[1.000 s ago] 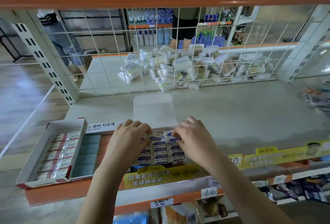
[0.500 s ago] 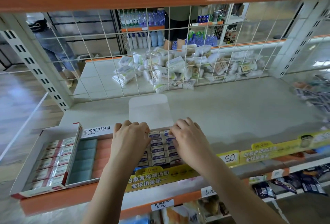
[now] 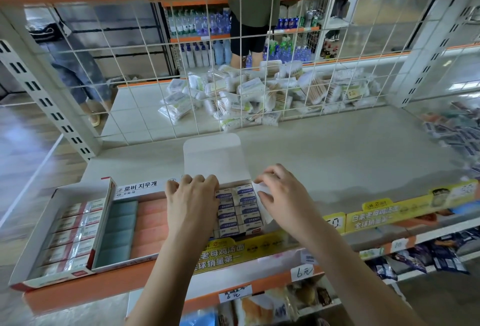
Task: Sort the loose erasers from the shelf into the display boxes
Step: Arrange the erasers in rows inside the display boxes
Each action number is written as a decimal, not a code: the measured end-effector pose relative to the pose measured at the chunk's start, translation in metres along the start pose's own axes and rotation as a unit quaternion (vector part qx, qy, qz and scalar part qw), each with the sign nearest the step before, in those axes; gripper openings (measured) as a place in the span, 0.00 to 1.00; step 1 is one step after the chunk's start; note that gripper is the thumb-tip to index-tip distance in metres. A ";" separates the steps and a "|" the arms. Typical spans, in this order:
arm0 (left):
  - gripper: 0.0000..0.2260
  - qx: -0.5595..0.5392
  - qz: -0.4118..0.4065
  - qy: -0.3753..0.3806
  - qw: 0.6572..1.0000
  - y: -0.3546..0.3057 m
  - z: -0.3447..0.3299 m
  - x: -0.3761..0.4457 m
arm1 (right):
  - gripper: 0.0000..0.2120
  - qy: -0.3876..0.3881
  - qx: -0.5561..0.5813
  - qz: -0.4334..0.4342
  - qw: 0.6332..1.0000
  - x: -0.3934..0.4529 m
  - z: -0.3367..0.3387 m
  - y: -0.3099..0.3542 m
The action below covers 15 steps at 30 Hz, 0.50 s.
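A white display box (image 3: 215, 159) with its lid flap folded back stands at the shelf's front edge, packed with rows of white-and-blue erasers (image 3: 239, 211). My left hand (image 3: 191, 201) lies over the box's left side, its fingers curled over the left wall and the nearest erasers. At the box's right side, my right hand (image 3: 283, 201) pinches a white side flap (image 3: 262, 192) between thumb and fingers. The left columns of erasers are hidden under my left hand.
Left of it stand a box of teal and pink erasers (image 3: 135, 224) and a box of red-and-white erasers (image 3: 75, 232). The grey shelf (image 3: 337, 159) stretches right to blurred packets (image 3: 452, 131). A wire grid (image 3: 259, 79) backs the shelf; two people stand beyond.
My right hand has slid off the erasers to the box's right edge and taken hold of the side flap. My left hand stays at the left side.
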<state>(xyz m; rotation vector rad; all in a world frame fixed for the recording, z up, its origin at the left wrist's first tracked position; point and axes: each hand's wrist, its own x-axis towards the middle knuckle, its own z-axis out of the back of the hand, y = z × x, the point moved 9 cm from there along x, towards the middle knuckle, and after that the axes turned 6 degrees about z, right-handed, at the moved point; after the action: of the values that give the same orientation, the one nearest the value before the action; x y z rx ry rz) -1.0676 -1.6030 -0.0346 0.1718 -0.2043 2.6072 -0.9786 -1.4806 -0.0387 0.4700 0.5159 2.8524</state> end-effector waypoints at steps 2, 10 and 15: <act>0.05 0.005 0.001 -0.006 1.000 -0.001 0.000 0.000 | 0.12 -0.003 0.001 0.000 1.000 0.000 0.000 0.000; 0.05 0.011 -0.024 0.010 1.000 -0.020 -0.009 -0.002 | 0.13 -0.002 0.005 0.005 1.000 0.000 0.001 -0.005; 0.09 -0.004 -0.075 0.011 0.997 -0.040 0.015 0.010 | 0.13 0.001 0.024 -0.006 1.000 0.003 0.016 -0.021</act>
<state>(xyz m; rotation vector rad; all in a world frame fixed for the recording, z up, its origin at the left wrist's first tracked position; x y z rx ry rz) -1.0546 -1.5667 -0.0138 0.1505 -0.1871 2.4584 -0.9732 -1.4557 -0.0313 0.4709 0.5880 2.8352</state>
